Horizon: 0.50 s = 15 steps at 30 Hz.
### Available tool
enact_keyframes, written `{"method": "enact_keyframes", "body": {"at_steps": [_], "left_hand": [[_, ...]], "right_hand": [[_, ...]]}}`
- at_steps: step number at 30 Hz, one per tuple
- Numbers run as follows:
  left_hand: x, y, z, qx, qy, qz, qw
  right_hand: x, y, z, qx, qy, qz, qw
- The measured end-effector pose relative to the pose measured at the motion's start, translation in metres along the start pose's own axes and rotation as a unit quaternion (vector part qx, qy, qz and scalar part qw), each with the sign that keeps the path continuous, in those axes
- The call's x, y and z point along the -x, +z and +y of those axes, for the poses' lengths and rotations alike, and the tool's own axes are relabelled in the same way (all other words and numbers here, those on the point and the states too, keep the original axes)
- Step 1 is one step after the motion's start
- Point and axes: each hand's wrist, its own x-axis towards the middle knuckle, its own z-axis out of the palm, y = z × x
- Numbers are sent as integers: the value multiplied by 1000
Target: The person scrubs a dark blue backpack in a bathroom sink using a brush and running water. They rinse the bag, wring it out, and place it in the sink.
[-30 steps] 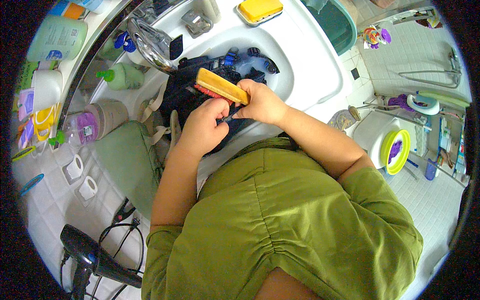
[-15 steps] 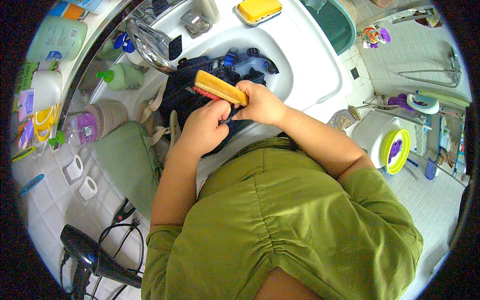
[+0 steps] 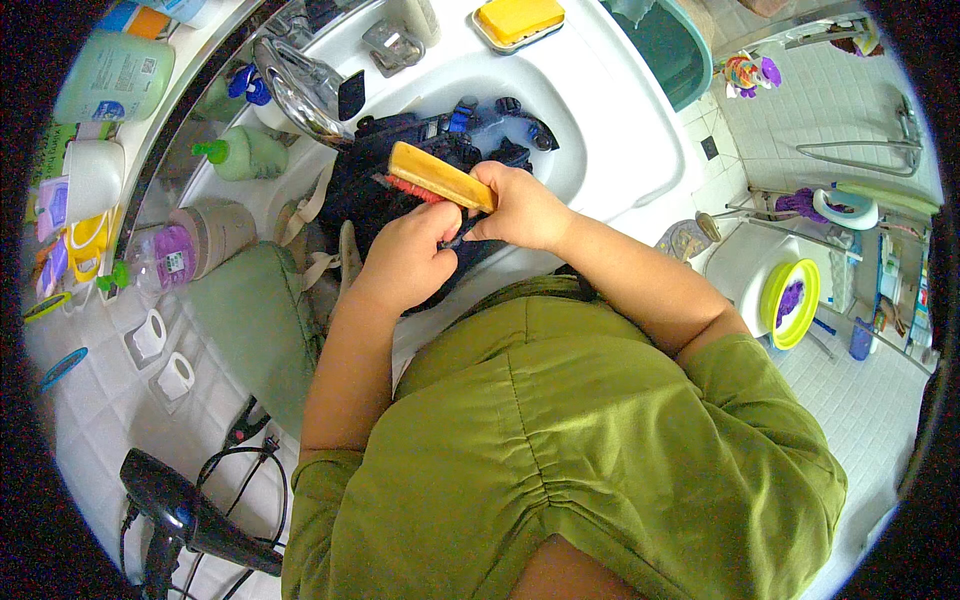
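A dark wet bag [image 3: 365, 170] with straps and blue-marked buckles is bunched in the white washbasin [image 3: 572, 130]. My right hand [image 3: 528, 210] is closed round one end of a scrubbing brush [image 3: 432, 172], which has a yellow wooden back and red bristles facing down. Just left of it, my left hand [image 3: 405, 258] is closed on part of the bag, its knuckles close to the bristles. A dark strap of the bag shows between my two hands. Both hands cover some of the bag's near side, so exactly what is pinched there is partly hidden.
A chrome faucet [image 3: 300, 90] reaches over the basin's left side. Yellow soap [image 3: 520, 18] sits in a dish on the far rim. A green bottle [image 3: 245, 153] stands left, near a sage-green bag [image 3: 250, 320]. Lower left hangs a black hair dryer [image 3: 190, 515]; a teal tub [image 3: 668, 60] is far right.
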Motion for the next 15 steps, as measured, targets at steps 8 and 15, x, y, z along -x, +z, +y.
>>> {"method": "enact_keyframes", "body": {"at_steps": [8,15], "left_hand": [[1,6,-4,28,18,35,999],[1,6,-4,20,23,41,999]], "right_hand": [[-1,0,0,3,4,1,1000],[-1,0,0,-1,5,0,1000]]}}
